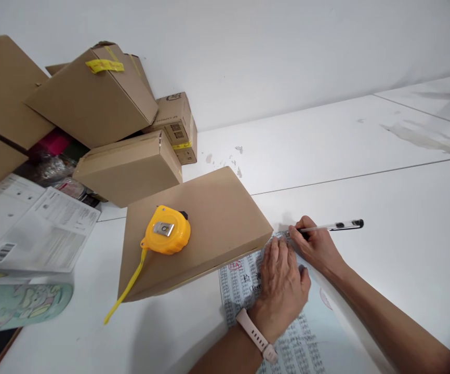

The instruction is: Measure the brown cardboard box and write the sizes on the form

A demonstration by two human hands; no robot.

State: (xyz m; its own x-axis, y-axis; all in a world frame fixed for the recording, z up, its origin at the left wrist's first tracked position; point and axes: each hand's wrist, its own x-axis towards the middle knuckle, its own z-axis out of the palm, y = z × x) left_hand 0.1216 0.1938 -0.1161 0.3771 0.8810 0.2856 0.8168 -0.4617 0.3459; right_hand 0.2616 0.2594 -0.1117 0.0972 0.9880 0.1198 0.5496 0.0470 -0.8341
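My right hand (320, 248) grips a clear gel pen (336, 227) with a black end, its tip close to the far edge of a printed paper sheet (297, 343). Flat on that sheet lies my left hand (283, 283), fingers stretched out, a pale wristband (256, 335) round the wrist. Just beyond my left fingertips is the corner of a flat cardboard box (217, 213), which overlaps the sheet's far edge in view. On the box rests an orange tape measure (170, 236), a length of its yellow tape (131, 283) hanging past the box edge. The pen tip is hidden by my fingers.
Several cardboard boxes (92, 98) are stacked at the back left against the white wall (272, 57). White printed packaging (49, 228) and a pale green patterned item (26, 306) stand at the left. The white table (396, 208) has seams and peeled patches.
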